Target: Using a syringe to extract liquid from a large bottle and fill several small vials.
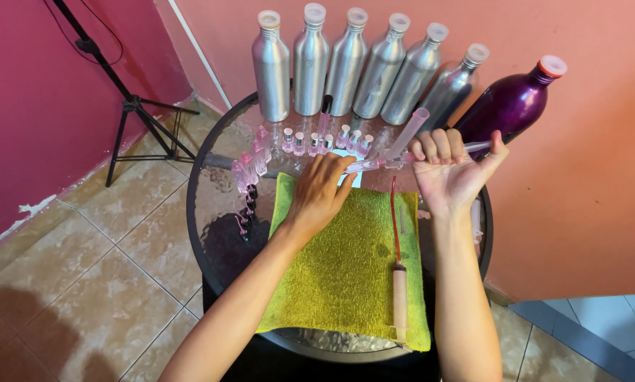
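My right hand [450,170] grips a clear syringe [411,131] filled with pink liquid, its plunger end sticking out to the right. My left hand [319,192] rests on the green towel [346,262], fingers closed around a small clear vial at the syringe's tip; the vial is mostly hidden. A row of small pink-filled vials [317,141] stands just beyond the hands. More pink vials [250,164] stand at the left, with dark caps [247,209] beneath them.
Several tall silver bottles [346,64] and one purple bottle [508,102] line the back of the round glass table [215,212]. A second syringe with a red tube [399,283] lies on the towel's right side. A black tripod [130,106] stands on the tiled floor at left.
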